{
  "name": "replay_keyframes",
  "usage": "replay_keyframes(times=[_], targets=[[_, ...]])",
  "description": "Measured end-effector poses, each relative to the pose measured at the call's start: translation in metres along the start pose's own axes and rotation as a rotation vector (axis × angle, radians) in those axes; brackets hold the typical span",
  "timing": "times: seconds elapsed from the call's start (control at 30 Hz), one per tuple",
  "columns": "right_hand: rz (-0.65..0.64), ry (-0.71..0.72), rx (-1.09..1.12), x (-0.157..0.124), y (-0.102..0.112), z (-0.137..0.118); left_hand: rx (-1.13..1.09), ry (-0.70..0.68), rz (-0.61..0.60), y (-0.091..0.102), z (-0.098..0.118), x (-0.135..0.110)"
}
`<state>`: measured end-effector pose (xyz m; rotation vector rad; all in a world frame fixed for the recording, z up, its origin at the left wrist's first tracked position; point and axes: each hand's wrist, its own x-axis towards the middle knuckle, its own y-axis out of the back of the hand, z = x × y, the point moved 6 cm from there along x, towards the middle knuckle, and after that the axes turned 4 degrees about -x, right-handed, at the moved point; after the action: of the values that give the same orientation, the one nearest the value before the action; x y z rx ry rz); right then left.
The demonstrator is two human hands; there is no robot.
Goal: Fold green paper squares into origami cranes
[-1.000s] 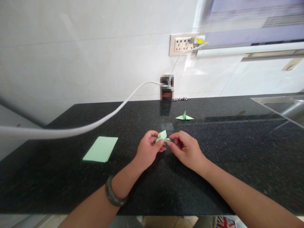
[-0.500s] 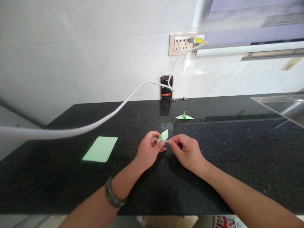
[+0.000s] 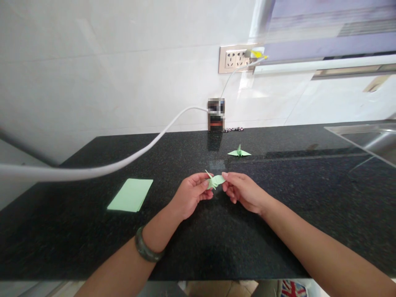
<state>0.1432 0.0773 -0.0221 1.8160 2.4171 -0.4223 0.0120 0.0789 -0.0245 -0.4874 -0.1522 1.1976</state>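
Observation:
A small folded piece of light green paper point(image 3: 215, 180) is pinched between both hands just above the black stone counter point(image 3: 278, 198). My left hand point(image 3: 192, 194), with a dark bracelet on its wrist, grips the paper's left side with thumb and fingers closed. My right hand point(image 3: 241, 190) pinches the paper's right end. A finished green paper crane point(image 3: 239, 152) rests on the counter beyond the hands. A stack of flat green paper sheets point(image 3: 131, 194) lies to the left.
A phone point(image 3: 216, 114) leans on the white tiled wall, with a thin cable up to a wall socket point(image 3: 235, 59). A thick white cable point(image 3: 123, 163) crosses the left side. A steel sink point(image 3: 368, 138) is at the right. A beaded string point(image 3: 234, 129) lies beside the phone.
Both hands have lowered slightly and turned the folded paper; it now lies flatter between the fingertips, and the right hand's fingers are more stretched along it.

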Motion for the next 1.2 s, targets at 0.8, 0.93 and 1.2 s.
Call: replay_keyframes(times=[0.8,0.93,1.2], targets=[[0.015,-0.139,0.219,0.014,0.021,0.018,0.026,-0.038,0.257,0.028,-0.003,0.011],[0.039,-0.135,0.171,0.016,0.028,0.02,0.099,-0.068,0.261,0.029,-0.003,0.011],[0.058,-0.115,0.139,0.021,0.035,0.024,0.172,-0.079,0.269,0.027,-0.002,0.01]])
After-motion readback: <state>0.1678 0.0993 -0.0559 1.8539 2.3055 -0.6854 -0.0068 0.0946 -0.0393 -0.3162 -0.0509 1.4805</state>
